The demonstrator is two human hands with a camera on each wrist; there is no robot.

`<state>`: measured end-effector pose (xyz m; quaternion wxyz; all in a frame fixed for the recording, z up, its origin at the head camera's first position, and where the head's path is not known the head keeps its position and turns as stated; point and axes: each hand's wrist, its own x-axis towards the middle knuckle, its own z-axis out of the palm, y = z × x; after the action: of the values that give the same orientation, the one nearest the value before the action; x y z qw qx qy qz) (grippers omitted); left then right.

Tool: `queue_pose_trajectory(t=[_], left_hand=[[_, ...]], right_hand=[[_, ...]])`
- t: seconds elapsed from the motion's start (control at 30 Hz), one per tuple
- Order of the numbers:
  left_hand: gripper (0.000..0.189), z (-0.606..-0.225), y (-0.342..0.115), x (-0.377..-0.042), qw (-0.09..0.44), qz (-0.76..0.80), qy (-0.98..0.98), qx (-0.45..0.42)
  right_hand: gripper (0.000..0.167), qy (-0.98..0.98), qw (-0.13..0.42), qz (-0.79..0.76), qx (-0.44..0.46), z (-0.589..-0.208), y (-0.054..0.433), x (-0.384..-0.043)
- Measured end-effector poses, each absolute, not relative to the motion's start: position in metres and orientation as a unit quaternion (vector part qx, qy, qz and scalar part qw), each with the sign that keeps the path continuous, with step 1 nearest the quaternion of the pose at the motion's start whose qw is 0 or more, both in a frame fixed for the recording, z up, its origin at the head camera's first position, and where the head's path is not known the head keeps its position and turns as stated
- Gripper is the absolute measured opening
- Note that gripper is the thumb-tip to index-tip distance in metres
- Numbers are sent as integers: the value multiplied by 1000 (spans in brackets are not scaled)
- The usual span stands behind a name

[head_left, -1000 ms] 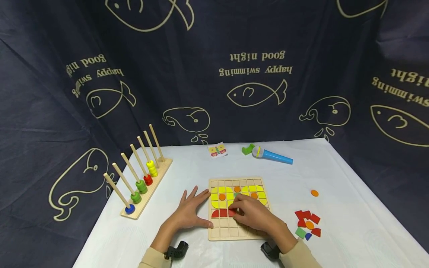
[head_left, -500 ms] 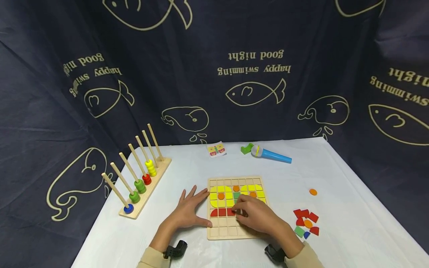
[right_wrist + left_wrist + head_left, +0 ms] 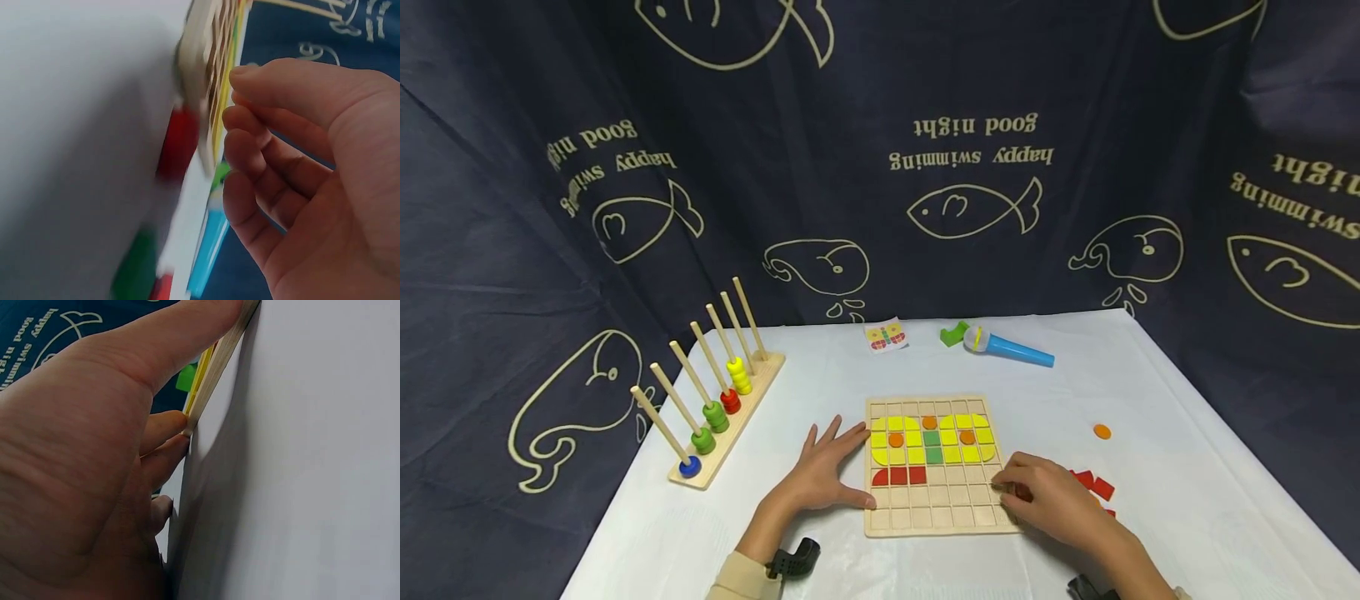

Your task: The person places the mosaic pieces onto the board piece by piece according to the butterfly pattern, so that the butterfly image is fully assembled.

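Observation:
A wooden grid board [image 3: 910,521] lies on the table, with yellow tiles [image 3: 880,456], orange discs [image 3: 929,423] and green squares [image 3: 932,455] set in its upper rows. Below them, a row of red tiles [image 3: 897,476] starts at the left side. My left hand [image 3: 823,475] rests at the board's left edge, fingers spread and thumb touching the corner area; the left wrist view shows the thumb [image 3: 187,328] against the wooden side. Over the board's right edge hovers my right hand [image 3: 1048,500], fingers loosely bent. Nothing shows between those fingers in the right wrist view.
Loose red tiles [image 3: 1103,488] lie to the right, partly hidden by my right hand, with an orange disc [image 3: 1102,432] behind. A bead-peg stand [image 3: 707,467] is at the left. Further back are a butterfly picture card [image 3: 887,336], a green block [image 3: 953,334] and a blue toy microphone [image 3: 1018,350].
My right hand has left the red row and moved right to the board's edge, uncovering the third red tile and the green squares. The left hand has stayed in place.

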<state>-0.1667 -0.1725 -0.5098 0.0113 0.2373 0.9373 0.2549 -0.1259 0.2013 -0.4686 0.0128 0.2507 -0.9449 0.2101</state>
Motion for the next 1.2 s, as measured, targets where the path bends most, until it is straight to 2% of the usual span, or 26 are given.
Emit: queue_pose_trajectory(t=[0.3,0.53,0.63,0.97,1.2], left_hand=[[113,-513,-173,-169,13,249,940,232],[113,-513,-172,-169,16,253,939,235],[113,-513,-172,-168,18,248,940,232],[112,-513,-172,-168,11,250,939,234],[111,-512,-173,-168,10,255,938,237]], right_hand=[[21,-954,10,222,201,-472,250,-114],[43,-971,-68,203,108,-475,268,-101],[49,-973,-82,198,84,-477,271,-98],[37,-968,-75,217,104,-475,268,-101],[29,-962,-15,215,171,-474,262,-110]])
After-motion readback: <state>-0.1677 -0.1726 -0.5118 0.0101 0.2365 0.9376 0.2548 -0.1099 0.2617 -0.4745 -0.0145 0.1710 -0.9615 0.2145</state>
